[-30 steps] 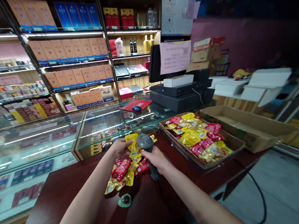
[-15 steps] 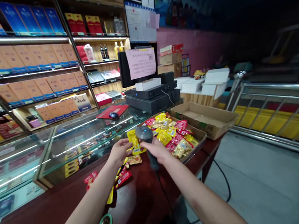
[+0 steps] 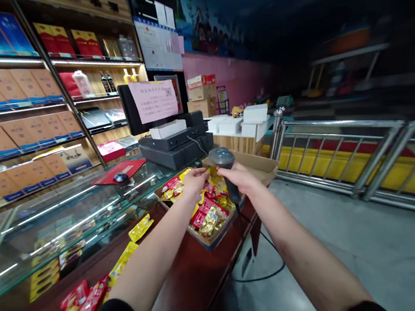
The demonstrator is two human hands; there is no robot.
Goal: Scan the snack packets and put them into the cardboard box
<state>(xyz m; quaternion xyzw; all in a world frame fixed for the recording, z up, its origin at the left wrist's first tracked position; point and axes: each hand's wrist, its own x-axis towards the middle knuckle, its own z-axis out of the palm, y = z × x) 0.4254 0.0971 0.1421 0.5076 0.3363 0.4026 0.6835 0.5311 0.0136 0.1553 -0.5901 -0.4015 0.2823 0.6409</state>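
Note:
My right hand (image 3: 240,176) is wrapped round the handle of a black handheld barcode scanner (image 3: 222,157), held upright over the box's right side; its cord hangs down. My left hand (image 3: 196,179) is over the cardboard box (image 3: 209,242) of snack packets, fingers stretched out, close to yellow packets beside the scanner. Whether its fingertips touch a packet is hard to see. Red, yellow and gold snack packets (image 3: 212,214) fill the box. Along the counter to the left lie a yellow packet (image 3: 140,228), another yellow packet (image 3: 122,262) and several red packets (image 3: 91,304).
Behind the full box is a second cardboard box (image 3: 265,162). A monitor (image 3: 131,109) with a paper sheet stands on the glass counter (image 3: 75,206), near a mouse (image 3: 120,178) on a red mat. Metal railings (image 3: 332,155) stand to the right; boxed goods line the shelves.
My left hand has let go of a yellow packet, which now lies on the counter, and moved over the box. The scanner has moved right in my right hand. The view has turned right.

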